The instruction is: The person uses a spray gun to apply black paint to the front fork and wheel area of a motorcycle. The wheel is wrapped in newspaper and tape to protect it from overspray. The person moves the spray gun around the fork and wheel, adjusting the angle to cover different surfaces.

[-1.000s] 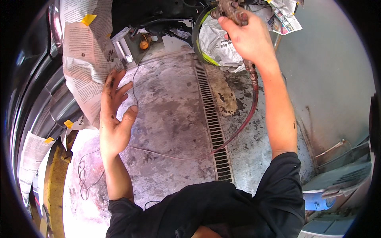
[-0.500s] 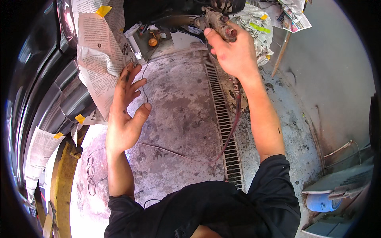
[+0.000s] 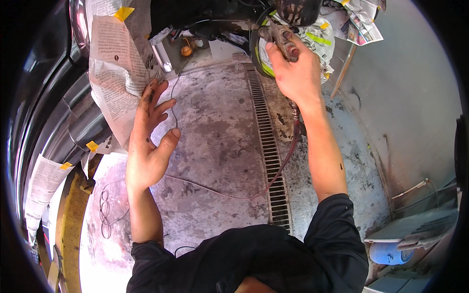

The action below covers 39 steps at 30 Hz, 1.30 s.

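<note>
My right hand (image 3: 299,73) is wrapped round a paint-smeared spray gun (image 3: 283,43) near the top of the view. A dark, stained cup (image 3: 299,10) sits above the gun. From below my grip a reddish air hose (image 3: 292,149) hangs and curves to the floor. My left hand (image 3: 149,151), smudged with dark stains, is open with thumb and fingers apart. Its fingertips overlap the edge of a newspaper sheet (image 3: 115,58) masking the black car body (image 3: 80,110); whether they touch it I cannot tell.
A floor drain grate (image 3: 271,146) runs lengthwise across the stained floor. Thin hose loops (image 3: 105,215) lie at lower left. A yellow beam (image 3: 73,215) stands beside the car. At right are a grey wall (image 3: 410,88) and a blue container (image 3: 391,254). A green-rimmed round object (image 3: 264,66) lies behind the gun.
My right hand has swung the spray gun rightward and slightly down, so its cup shows more. The green-rimmed round object has come into view. My left hand stays open beside the newspaper.
</note>
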Each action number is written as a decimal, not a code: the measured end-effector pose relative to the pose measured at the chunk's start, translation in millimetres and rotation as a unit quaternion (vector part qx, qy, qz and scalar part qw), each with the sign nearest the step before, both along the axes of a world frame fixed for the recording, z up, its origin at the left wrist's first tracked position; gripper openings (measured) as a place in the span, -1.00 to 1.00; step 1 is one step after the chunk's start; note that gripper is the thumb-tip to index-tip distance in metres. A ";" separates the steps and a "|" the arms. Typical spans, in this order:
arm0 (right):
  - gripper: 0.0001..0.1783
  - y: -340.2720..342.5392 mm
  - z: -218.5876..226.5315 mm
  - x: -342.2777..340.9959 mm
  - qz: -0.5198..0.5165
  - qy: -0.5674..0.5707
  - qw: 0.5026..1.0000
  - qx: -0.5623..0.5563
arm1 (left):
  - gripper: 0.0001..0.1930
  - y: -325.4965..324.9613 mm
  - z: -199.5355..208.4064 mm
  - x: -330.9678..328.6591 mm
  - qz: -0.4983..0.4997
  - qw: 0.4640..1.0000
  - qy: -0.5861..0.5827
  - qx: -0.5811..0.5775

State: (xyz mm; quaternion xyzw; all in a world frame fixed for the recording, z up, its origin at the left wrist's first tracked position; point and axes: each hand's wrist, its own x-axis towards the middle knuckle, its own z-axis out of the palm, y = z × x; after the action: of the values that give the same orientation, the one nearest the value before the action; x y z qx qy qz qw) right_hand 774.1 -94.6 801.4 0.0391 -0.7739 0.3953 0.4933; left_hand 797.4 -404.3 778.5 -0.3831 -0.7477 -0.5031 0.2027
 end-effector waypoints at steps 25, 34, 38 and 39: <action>-0.47 -53.5 -4.0 -56.2 0.140 0.135 0.981 -0.025 | -0.04 0.1 5.0 9.3 0.055 0.998 -0.006 -0.022; -0.42 -55.2 -40.5 -80.3 0.127 0.059 0.990 0.007 | -0.03 2.1 4.6 9.9 0.059 0.998 0.003 -0.022; -0.41 -49.0 -50.2 -83.3 0.109 0.042 0.993 0.024 | -0.02 3.0 3.1 8.5 0.059 0.998 0.004 -0.017; -0.41 -47.7 -50.4 -83.4 0.104 0.035 0.994 0.026 | -0.02 3.2 2.8 8.8 0.064 0.998 0.003 -0.016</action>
State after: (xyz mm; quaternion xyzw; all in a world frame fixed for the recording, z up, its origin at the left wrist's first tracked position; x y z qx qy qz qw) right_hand 690.7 -142.3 751.0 0.1461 -0.7580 0.4221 0.4753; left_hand 806.1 -401.1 781.3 -0.3395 -0.7780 -0.4758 0.2304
